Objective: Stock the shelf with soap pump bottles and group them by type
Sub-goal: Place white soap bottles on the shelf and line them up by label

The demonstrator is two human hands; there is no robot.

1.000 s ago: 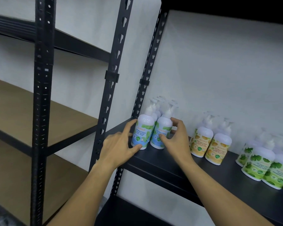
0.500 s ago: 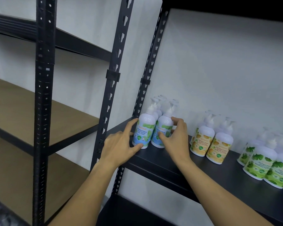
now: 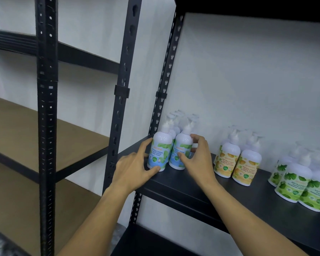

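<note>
Left hand: my left hand [image 3: 135,169] is at the left end of the black shelf [image 3: 220,193], fingers spread and fairly straight; the index fingertip touches the left side of the front-left blue bottle [image 3: 160,154] and the thumb tip touches its base. Nothing is clasped.
Right hand: my right hand [image 3: 198,159] curls round the front-right blue bottle [image 3: 181,154], thumb on the label face, fingers arched over its right shoulder and side.
Blue group: both front bottles read "Antibacterial Hand Wash Cool Mint". They stand upright, side by side and touching, at the shelf's far left beside the perforated upright [image 3: 163,85]. More white pump heads [image 3: 179,115] show directly behind them; how many bottles there are I cannot tell.
Orange group: two orange-label bottles [image 3: 236,163] stand upright to the right of my right hand, apart from the blue pair, with further pumps behind.
Green group: green-leaf-label bottles [image 3: 299,185] stand at the right edge of view, apart from the orange ones, partly cut off by the frame.
Shelf: black board on a black metal rack, against a white wall [image 3: 248,71].
Neighbouring rack: to the left, a second rack [image 3: 46,126] carries brown boards [image 3: 35,130].
</note>
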